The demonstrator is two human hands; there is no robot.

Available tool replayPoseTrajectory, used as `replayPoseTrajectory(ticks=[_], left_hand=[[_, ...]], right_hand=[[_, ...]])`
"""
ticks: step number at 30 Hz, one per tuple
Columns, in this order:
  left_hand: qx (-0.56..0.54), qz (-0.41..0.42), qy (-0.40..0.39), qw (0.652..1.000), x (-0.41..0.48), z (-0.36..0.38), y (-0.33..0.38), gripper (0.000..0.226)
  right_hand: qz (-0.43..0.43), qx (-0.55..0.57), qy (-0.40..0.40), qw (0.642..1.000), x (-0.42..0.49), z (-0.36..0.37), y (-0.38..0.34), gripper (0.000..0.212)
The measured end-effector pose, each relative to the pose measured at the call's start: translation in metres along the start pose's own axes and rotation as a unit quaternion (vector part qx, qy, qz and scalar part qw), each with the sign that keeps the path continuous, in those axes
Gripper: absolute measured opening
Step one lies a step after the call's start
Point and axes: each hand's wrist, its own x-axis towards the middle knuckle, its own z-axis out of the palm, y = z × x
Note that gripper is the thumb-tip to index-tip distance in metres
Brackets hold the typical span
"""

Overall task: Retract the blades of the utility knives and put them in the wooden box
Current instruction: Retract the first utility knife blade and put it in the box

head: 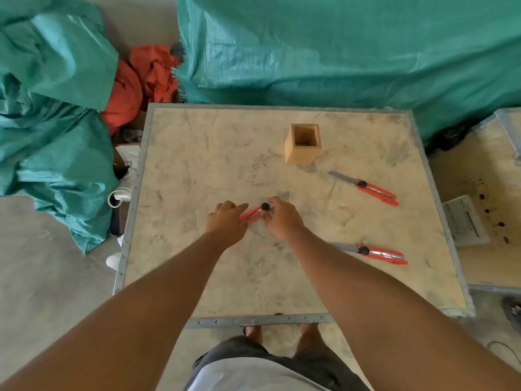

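**A:** What is on the worktop (197, 153)?

**B:** A pale, scuffed board with a metal rim. Near its far edge stands an open-topped wooden box (302, 143), upright. Three red utility knives lie on the surface, each with its grey blade extended.

**A:** Where are the hands?

**B:** Both meet at the middle knife (260, 210), near the centre of the worktop and well apart from the box. The left hand (227, 221) rests on the red handle end, fingers curled down over it. The right hand (282, 218) pinches the knife's black knob, fingers closed on it. The blade tip (284, 195) pokes out past the right hand, pointing toward the box.

**A:** And the other two knives?

**B:** One knife (365, 187) lies to the right, just beyond the box, blade aimed up-left. The other knife (377, 253) lies nearer the person on the right side, partly hidden behind the right forearm. Neither is touched.

**A:** Anything around the worktop?

**B:** Green tarpaulin (338, 52) behind it, and orange cloth (135, 88) to the left.
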Motion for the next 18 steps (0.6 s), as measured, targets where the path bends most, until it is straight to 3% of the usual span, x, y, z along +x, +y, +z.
replayPoseTrajectory(ticks=[5,11,18], left_hand=[[0.004,0.004,0.026,1.0,-0.006,0.018,-0.008,0.047],[-0.069,0.003,0.052,0.996,-0.008,0.028,-0.012,0.043],[-0.096,0.032,0.03,0.994,-0.012,0.03,-0.016,0.036]], right_hand=[[0.045,0.062,0.012,0.997,0.002,0.013,0.005,0.04],[0.07,0.125,0.061,0.988,0.008,0.019,0.006,0.029],[0.091,0.179,0.103,0.974,0.001,0.024,0.006,0.016]])
